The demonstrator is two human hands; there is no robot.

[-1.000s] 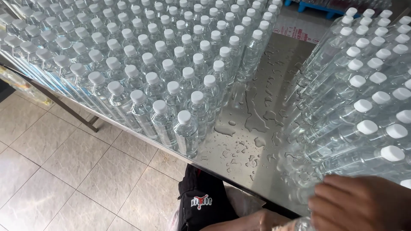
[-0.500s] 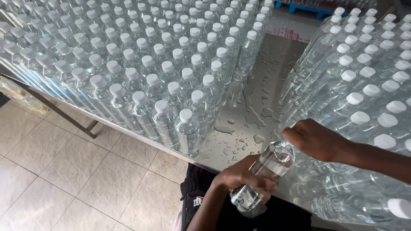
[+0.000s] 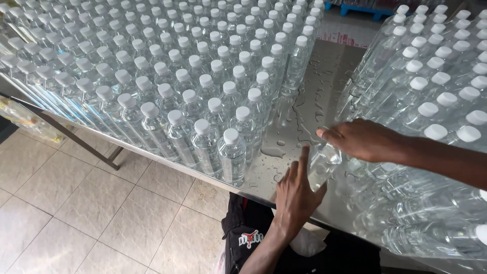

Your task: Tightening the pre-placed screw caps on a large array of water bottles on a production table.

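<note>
Between my two hands, just right of the frame's centre, stands the clear bottle [image 3: 323, 163] I am handling, on the wet metal table [image 3: 324, 76]. Its long axis looks roughly upright, leaning a little toward the top of the frame; its top is hidden under my right hand, so I cannot see whether it has a cap. My right hand [image 3: 362, 139] comes in from the right edge and lies flat over the bottle's top, palm down and fingers spread, pressing rather than wrapping. My left hand [image 3: 297, 195] rises from the lower middle of the frame, open, with its fingers laid against the bottle's lower left side; it is not closed around it. Both hands touch the bottle, the right from above, the left from below and left.

To the left, across a strip of bare wet metal, a block of capped bottles [image 3: 152, 76] stands upright in rows. To the right, another mass of capped bottles [image 3: 436, 81] crowds just behind my right hand.
</note>
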